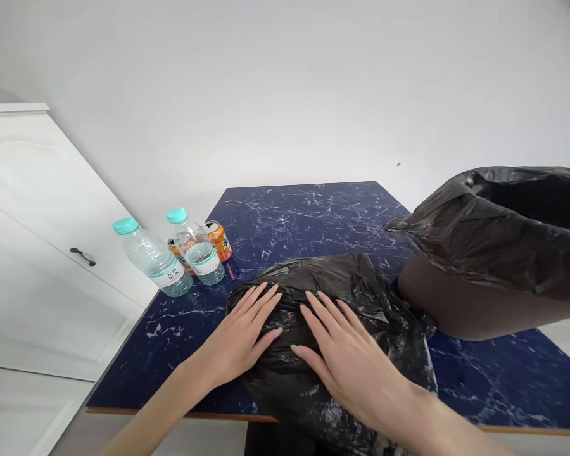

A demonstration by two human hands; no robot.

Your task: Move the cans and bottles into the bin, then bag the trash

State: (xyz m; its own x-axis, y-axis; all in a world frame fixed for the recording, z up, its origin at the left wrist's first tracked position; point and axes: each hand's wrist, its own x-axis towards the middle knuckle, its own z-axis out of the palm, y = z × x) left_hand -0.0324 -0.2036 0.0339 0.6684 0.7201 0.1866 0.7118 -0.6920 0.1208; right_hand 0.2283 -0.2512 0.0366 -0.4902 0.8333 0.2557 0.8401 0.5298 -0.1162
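Note:
A crumpled black plastic bag (313,278) lies spread on the dark blue marbled table, part of it hanging over the front edge. My left hand (242,335) rests flat on the bag's left part, fingers stretched out. Beside it, my right hand (339,345) presses on the middle of the bag, fingers apart and palm down. Neither hand grips anything. What lies under or inside the bag is hidden.
Two clear bottles, one (147,253) left of the other (194,244), stand with orange cans, one of them (218,239) at the table's left edge. A brown bin (456,304) lined with a black bag (494,240) stands on the right. A white cabinet (38,253) adjoins the left.

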